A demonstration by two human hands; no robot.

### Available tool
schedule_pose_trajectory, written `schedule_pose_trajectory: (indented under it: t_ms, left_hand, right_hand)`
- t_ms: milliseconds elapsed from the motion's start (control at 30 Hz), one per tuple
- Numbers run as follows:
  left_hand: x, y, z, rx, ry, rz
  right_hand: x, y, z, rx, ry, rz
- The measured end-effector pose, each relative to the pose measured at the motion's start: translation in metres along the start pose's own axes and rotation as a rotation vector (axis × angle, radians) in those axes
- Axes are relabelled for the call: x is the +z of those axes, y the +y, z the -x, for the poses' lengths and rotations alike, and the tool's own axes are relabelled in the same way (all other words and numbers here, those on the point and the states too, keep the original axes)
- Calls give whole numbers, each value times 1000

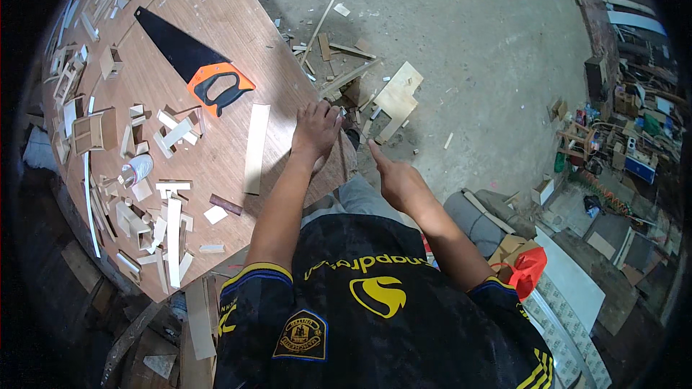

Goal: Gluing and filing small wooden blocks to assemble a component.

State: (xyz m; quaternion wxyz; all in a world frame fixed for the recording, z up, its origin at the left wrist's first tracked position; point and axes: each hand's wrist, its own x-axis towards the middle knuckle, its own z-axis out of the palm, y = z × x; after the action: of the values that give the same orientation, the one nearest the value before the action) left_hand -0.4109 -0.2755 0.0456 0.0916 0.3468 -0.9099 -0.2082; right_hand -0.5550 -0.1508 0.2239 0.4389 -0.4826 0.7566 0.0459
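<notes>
My left hand [316, 130] is at the right edge of the wooden table [281, 50], its fingers bent together and curled over. Whatever they grip, if anything, is hidden beneath them. Off the table edge, my right hand [398, 181] is held over the floor side with the index finger stretched out and the other fingers folded under; nothing shows in it. Just left of my left hand lies a flat pale wood strip [256, 148]. Farther up the table rests a handsaw [191, 57] with a black blade and an orange and black handle.
Small wooden frames and offcuts [137, 220] crowd the table's left side, around a clear jar [138, 168]. Wood scraps [396, 97] litter the concrete floor [490, 50] beyond the edge. At right stand a grey rolled cushion [476, 216], a red bag [528, 272] and piled clutter [634, 151].
</notes>
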Motion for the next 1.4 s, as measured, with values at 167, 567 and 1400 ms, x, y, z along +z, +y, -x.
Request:
schedule_pose_trajectory:
  t_ms: [167, 567, 1400]
  left_hand:
    - [3, -2, 2, -5, -31, -45]
    - [-11, 6, 2, 10, -4, -107]
    - [-3, 4, -1, 24, 68, -52]
  right_hand:
    - [-24, -19, -10, 19, -80, 202]
    - [-31, -34, -17, -200, 105, 401]
    - [-31, -54, -29, -197, 195, 351]
